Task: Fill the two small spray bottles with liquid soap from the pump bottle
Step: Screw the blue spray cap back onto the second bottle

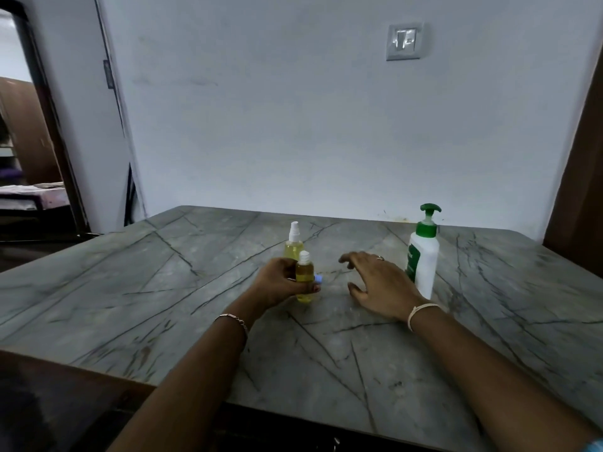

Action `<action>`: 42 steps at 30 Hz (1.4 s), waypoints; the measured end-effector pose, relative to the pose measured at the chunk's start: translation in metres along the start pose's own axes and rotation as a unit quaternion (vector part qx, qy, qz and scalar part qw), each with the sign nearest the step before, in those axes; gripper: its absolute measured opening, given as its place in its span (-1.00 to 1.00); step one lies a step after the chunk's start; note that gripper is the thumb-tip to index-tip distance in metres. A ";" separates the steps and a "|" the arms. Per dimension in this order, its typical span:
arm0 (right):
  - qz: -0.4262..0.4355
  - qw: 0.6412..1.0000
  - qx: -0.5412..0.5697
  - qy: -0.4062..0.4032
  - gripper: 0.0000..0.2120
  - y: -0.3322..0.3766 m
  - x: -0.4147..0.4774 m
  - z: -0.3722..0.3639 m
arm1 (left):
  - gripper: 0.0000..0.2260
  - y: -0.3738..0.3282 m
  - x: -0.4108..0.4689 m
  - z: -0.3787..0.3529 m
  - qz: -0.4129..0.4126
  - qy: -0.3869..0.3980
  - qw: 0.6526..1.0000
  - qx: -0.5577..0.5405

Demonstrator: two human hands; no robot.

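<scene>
Open spray bottle [304,269]: stands upright near the middle of the table [163,288], base at or just above the grey veined top, cannot tell which. Shows a bare threaded neck with no spray head on it. Holds yellow liquid up to the shoulder. Sits in the grip of the left hand [282,282], fingers and thumb curled round the lower body. Has a small blue piece [318,278] just beside the thumb, too blurred to identify.

Second spray bottle [293,247]: stands just behind the first, lower part hidden by the left hand. Carries a white spray head and holds paler yellow liquid.

Pump bottle [424,265]: stands upright to the right of both, well apart from them. Has a white body, a green label, a green collar and a green pump head.

Right hand [375,282]: hangs palm down between the small bottles and the pump bottle, fingers spread and slightly bent, holding nothing. Wears a ring [380,258]. Lies just in front of the pump bottle; contact cannot be told.

Wrists: thin bracelet [235,319] on the left, pale band [419,313] on the right.

Background: pale wall [293,109] with a switch plate [404,41]; doorway [29,141] at far left.
</scene>
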State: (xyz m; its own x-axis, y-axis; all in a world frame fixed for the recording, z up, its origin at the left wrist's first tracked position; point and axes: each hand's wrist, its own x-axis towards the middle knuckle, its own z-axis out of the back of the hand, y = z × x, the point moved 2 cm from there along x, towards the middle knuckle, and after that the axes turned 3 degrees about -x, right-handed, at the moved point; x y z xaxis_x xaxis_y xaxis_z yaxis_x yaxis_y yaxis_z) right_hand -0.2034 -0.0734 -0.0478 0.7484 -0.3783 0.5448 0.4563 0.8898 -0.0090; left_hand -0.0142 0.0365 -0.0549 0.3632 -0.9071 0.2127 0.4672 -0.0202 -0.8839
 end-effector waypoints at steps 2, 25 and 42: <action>-0.017 0.999 0.002 0.047 -0.58 0.001 0.004 -0.006 | -0.69 0.002 -0.002 0.008 -0.004 -0.009 1.000 0.005; -0.143 0.972 0.181 0.045 -0.77 0.036 0.059 -0.056 | -0.55 0.015 -0.002 0.024 0.004 -0.005 0.999 -0.051; -0.239 0.876 0.409 -0.091 -0.78 0.002 0.034 -0.013 | -0.56 -0.001 0.004 -0.002 0.012 0.013 0.999 -0.030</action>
State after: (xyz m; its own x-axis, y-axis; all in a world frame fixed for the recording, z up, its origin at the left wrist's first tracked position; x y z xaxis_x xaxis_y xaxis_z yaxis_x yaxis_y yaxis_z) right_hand -0.1709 -0.0878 -0.0403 0.4435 -0.7768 0.4471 0.1432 0.5538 0.8202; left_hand -0.0148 0.0325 -0.0536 0.3522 -0.9184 0.1803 0.4086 -0.0224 -0.9124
